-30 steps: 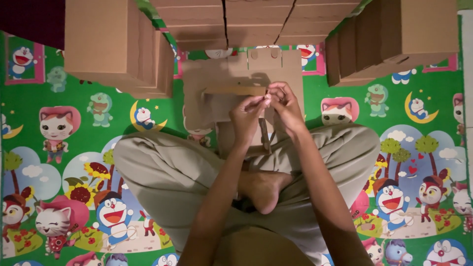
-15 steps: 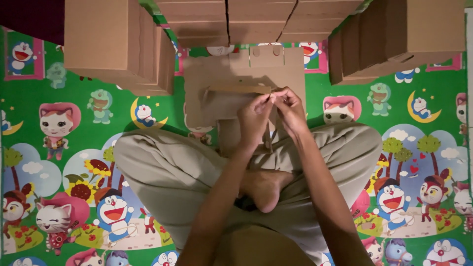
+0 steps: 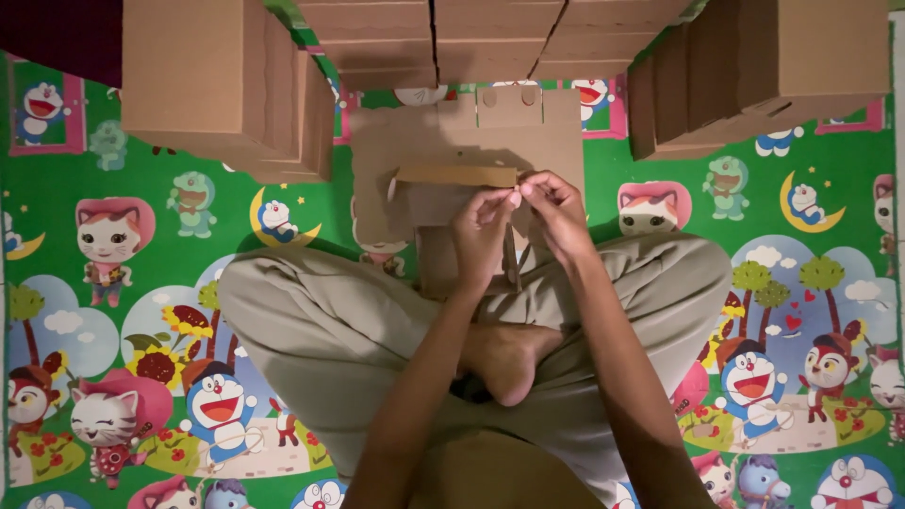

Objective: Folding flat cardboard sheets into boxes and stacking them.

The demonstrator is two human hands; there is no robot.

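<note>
The fingers (image 3: 510, 198) of both hands meet at one spot, thumb and forefinger tips pressed together in a small pinch at the right end of a folded flap (image 3: 456, 175) on a flat cardboard blank (image 3: 443, 141). The left hand (image 3: 483, 226) comes in from below and left, the right hand (image 3: 556, 212) from below and right, and their tips touch or nearly touch. Whether they pinch the flap's edge itself or some small tab or strip there, I cannot tell; the spot is too small and dim.

The cardboard blank lies on the cartoon-printed floor mat (image 3: 141, 283), just beyond the person's crossed legs (image 3: 339, 320), its near part running under the hands. It looks like thin corrugated board: light, stiff across the panels, willing to bend only along its creases, and easy to crush or tear at an edge. My judgement is that it handles best by the creased flaps and corners, with a fingertip pinch near a fold rather than a grab in mid-panel.

Stacks of folded boxes (image 3: 222, 85) stand well behind it, to the left, at the middle and at the right, all cut off by the top of the view. The blank's lower part is hidden by the wrists and knees, so its full outline cannot be made out.
</note>
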